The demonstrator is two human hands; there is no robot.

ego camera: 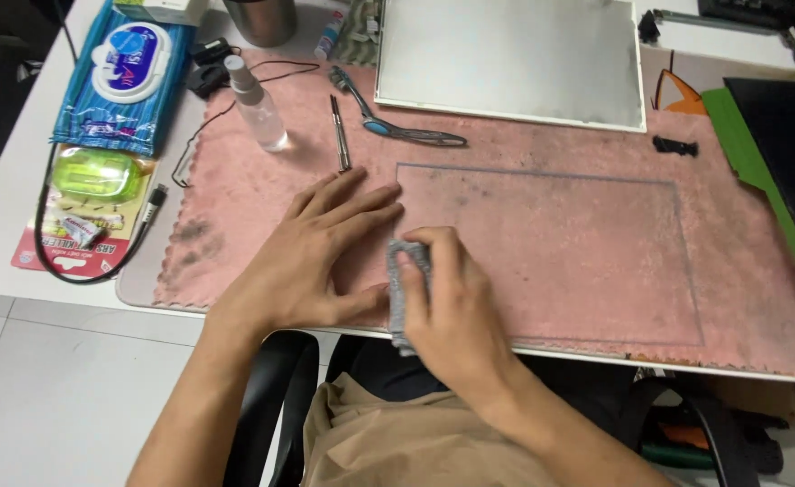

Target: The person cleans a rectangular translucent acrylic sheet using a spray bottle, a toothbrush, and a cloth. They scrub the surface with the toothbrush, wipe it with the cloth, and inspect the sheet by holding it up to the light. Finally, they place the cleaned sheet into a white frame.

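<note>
While the left hand is lying flat and spread wide, holding nothing, on the pink mat near the worktop's front edge, its fingertips are touching the left end of a clear pane, and the right hand just beside it is closing its fingers around a small grey cloth. The cloth is pressing on the near left corner of the pane and its lower end is hanging a little past the worktop's front edge. The pane is lying flat on the mat, stretching from the hands toward the right edge. Behind it, at the back edge, a white-framed panel is lying flat. Between panel and pane a blue-and-grey tool is lying slantwise, and a thin metal pen-like tool is lying just beyond the left hand's fingers. A clear spray bottle is standing at the mat's back left corner, with a black cable looping past it. Along the worktop's left edge a blue wipes pack is sitting behind a green blister pack. A small black clip is resting on the mat near the back right, beside a green sheet that is running along the right edge.
</note>
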